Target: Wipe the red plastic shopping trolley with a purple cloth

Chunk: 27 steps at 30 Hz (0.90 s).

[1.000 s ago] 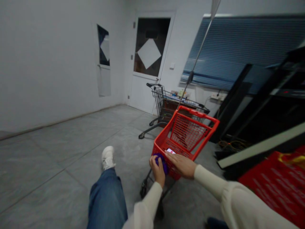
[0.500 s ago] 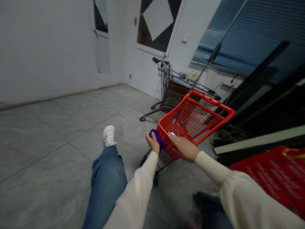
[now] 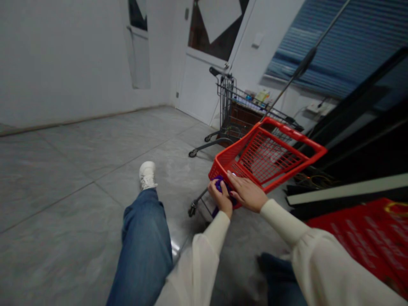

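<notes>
My left hand [image 3: 221,197] is closed on a bunched purple cloth [image 3: 219,183], pressed to the near outer side of a red plastic shopping cart basket [image 3: 267,185]. Part of the cloth is hidden behind my fingers. My right hand [image 3: 247,192] lies on the same basket side, just right of the left hand, with its fingers stretched out. A small bright white spot [image 3: 234,174] shows by its fingertips; I cannot make out what it is. The basket sits on a grey wheeled frame [image 3: 199,204].
Behind stands a grey wire shopping cart [image 3: 226,106] by a white door [image 3: 199,85]. A thin pole [image 3: 290,78] rises beside the red basket. Dark panels [image 3: 360,127] and a red printed bag or sheet [image 3: 360,233] are at the right. Grey floor [image 3: 79,212] spreads left.
My left hand has moved right with the purple cloth along the basket side, closer to my right hand. The right hand has stayed almost in place. The view has shifted slightly.
</notes>
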Motion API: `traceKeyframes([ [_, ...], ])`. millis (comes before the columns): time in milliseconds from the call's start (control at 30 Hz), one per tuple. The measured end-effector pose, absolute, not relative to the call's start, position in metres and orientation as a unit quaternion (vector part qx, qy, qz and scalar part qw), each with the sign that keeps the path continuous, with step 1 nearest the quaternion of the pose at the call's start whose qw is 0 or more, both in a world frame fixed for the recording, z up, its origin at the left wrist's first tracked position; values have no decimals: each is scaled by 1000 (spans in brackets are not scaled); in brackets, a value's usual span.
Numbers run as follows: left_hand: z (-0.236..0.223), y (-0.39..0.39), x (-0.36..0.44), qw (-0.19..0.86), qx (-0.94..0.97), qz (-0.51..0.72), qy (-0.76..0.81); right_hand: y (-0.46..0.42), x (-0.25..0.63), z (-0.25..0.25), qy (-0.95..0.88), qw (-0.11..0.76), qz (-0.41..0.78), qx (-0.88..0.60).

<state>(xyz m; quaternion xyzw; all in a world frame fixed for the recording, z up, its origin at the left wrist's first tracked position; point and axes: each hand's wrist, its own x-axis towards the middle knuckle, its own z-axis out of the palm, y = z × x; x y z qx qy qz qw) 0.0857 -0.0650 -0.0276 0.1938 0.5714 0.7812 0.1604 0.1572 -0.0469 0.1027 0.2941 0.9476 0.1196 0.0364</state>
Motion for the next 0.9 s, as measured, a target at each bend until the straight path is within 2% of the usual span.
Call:
traceKeyframes([
  [167, -56, -88, 122, 199, 245, 768, 557, -50, 156, 108, 945, 45, 109, 306],
  [267, -70, -81, 112, 211, 187, 758, 588, -53, 157, 108, 944, 40, 110, 307],
  [400, -50, -61, 80, 198, 169, 749, 610, -58, 155, 107, 945, 31, 111, 306],
  [567, -41, -77, 87, 171, 251, 763, 570, -65, 167, 107, 934, 20, 121, 336],
  [733, -40, -71, 69, 168, 304, 754, 558, -71, 207, 105, 918, -42, 122, 376],
  [900, -21, -64, 74, 149, 246, 772, 567, -70, 210, 100, 916, -82, 81, 385],
])
